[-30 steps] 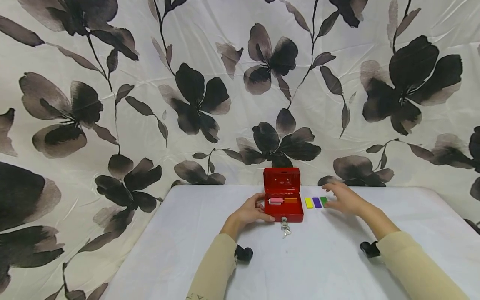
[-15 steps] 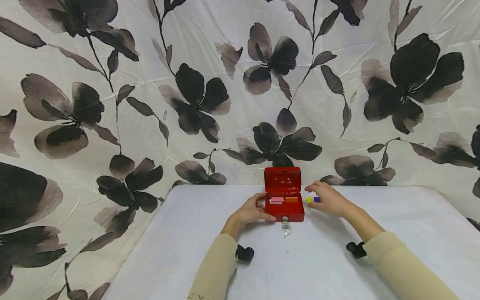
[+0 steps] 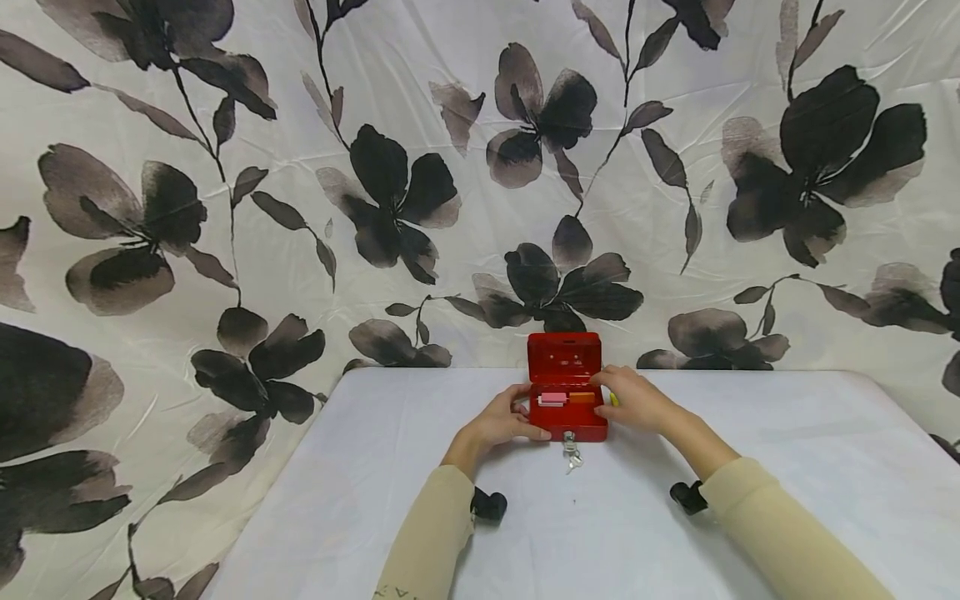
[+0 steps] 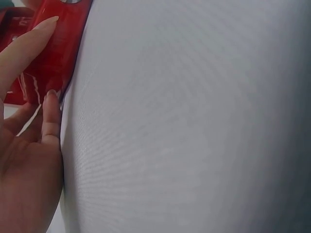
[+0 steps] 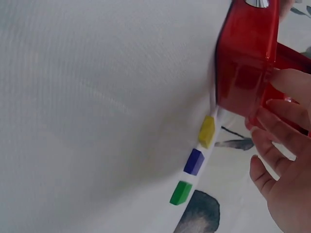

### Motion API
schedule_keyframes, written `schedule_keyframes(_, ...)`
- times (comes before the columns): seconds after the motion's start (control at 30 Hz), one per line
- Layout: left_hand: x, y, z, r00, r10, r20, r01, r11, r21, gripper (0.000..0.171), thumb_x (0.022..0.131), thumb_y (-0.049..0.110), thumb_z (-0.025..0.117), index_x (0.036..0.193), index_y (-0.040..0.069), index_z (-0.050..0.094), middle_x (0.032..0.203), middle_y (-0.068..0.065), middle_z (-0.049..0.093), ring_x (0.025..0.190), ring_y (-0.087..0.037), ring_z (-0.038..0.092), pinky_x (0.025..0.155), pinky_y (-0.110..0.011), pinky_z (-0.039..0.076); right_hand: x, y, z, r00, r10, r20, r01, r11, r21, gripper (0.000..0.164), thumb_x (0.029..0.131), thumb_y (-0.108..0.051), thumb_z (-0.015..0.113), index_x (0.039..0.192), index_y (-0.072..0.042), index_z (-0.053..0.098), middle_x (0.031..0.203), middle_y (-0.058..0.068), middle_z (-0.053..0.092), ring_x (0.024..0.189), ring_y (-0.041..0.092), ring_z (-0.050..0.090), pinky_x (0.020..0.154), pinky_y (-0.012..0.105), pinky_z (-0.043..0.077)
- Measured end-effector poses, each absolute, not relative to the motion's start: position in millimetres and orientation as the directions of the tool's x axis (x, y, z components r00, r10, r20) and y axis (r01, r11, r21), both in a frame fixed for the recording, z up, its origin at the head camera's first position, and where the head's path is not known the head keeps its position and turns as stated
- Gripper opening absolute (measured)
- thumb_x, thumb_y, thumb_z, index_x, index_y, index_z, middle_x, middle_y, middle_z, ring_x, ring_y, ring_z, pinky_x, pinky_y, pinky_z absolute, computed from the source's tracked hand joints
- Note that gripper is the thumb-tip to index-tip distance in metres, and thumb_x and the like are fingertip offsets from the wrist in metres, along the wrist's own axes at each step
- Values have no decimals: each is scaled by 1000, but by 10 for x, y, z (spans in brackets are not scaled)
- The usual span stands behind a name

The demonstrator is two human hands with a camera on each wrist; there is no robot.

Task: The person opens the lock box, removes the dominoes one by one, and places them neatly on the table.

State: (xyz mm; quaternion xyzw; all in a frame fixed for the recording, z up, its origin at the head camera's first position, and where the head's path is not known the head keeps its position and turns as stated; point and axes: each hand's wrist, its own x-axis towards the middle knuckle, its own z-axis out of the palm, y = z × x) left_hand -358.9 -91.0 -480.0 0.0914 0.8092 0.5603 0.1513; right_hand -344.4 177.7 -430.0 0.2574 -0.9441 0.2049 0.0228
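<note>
A red cash box [image 3: 551, 421] stands on the white-covered table with its lid [image 3: 551, 360] raised. Inside lie a pink block [image 3: 553, 397], with something white under it, and an orange block [image 3: 581, 397]. Keys [image 3: 573, 460] hang at the front lock. My left hand [image 3: 498, 419] grips the box's left side, thumb along its front and fingers at the side. My right hand [image 3: 636, 398] is at the right wall, thumb and index finger spread over the rim, fingers loosely bent. Yellow [image 5: 206, 131], purple [image 5: 194, 161] and green [image 5: 181, 192] blocks lie beside the box, mostly hidden under this hand in the head view.
The white tabletop [image 3: 600, 533] ends just behind the box. Beyond it hangs a white cloth [image 3: 450, 250] printed with dark flowers. A black wrist mount [image 3: 489, 505] sits under the left cuff, and another mount [image 3: 687, 497] under the right.
My right hand has moved left from beside the green block, across the row of blocks, to the box's right rim. My left hand and the box have stayed in place.
</note>
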Motion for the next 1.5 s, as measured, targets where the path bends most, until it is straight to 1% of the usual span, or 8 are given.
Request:
schedule_keyframes(0.27, -3585, -909, -4808, -937, 320, -138, -12, 366, 931, 93, 75, 18, 92, 153, 13, 42, 109, -8, 61, 99, -23, 56, 92, -37, 54, -3450, 1696, -4338, -885, -454, 102, -456, 806, -377, 46, 89, -15, 80, 129, 3, 65, 123, 18, 68, 111, 34, 58, 98, 56, 51)
schedule_keyframes(0.5, -3575, -909, -4799, -937, 326, -130, -4, 360, 933, 91, 76, 16, 91, 153, 13, 42, 109, -9, 59, 98, -23, 55, 87, -34, 53, -3462, 1648, -4363, -891, -447, 80, -448, 835, -320, 46, 88, -17, 81, 129, -1, 67, 119, 16, 70, 104, 30, 59, 93, 53, 54)
schedule_keyframes(0.63, -3583, -914, -4811, -935, 328, -133, -7, 359, 933, 92, 76, 16, 91, 154, 13, 42, 113, -9, 59, 100, -23, 55, 87, -34, 54, -3473, 1625, -4372, -888, -452, 85, -456, 838, -300, 42, 88, -15, 81, 126, -1, 69, 115, 14, 71, 101, 28, 59, 93, 51, 54)
schedule_keyframes(0.87, -3583, -918, -4821, -934, 329, -137, -11, 359, 933, 93, 76, 17, 91, 154, 14, 41, 116, -8, 59, 103, -23, 55, 90, -36, 55, -3469, 1585, -4372, -886, -460, 61, -455, 836, -306, 31, 88, -13, 81, 116, -2, 73, 100, 7, 71, 92, 23, 55, 89, 47, 54)
schedule_keyframes(1.1, -3574, -913, -4817, -934, 332, -134, -8, 353, 936, 93, 76, 17, 91, 154, 13, 41, 115, -8, 60, 102, -23, 55, 94, -38, 54, -3446, 1568, -4370, -878, -473, 72, -475, 845, -243, 32, 86, -14, 82, 116, -4, 74, 106, 10, 70, 96, 27, 58, 91, 51, 53)
schedule_keyframes(1.2, -3570, -914, -4811, -935, 327, -135, -9, 360, 933, 94, 75, 18, 92, 154, 15, 41, 114, -8, 60, 102, -24, 56, 95, -39, 54, -3455, 1551, -4364, -887, -458, 58, -458, 855, -245, 33, 86, -14, 83, 117, -5, 74, 106, 11, 71, 97, 27, 59, 93, 52, 54)
schedule_keyframes(1.37, -3570, -917, -4797, -939, 317, -135, -10, 368, 930, 94, 74, 19, 93, 153, 16, 42, 112, -8, 61, 101, -24, 57, 95, -39, 53, -3490, 1531, -4361, -893, -447, 49, -445, 860, -250, 23, 87, -15, 83, 107, -7, 75, 89, 5, 68, 85, 23, 57, 83, 45, 55)
schedule_keyframes(1.5, -3569, -917, -4796, -940, 313, -136, -10, 373, 928, 94, 73, 19, 93, 152, 17, 43, 112, -8, 61, 100, -24, 57, 95, -38, 53, -3504, 1516, -4367, -896, -443, 39, -436, 858, -272, 13, 87, -15, 82, 97, -8, 75, 75, -1, 61, 76, 20, 52, 72, 35, 50)
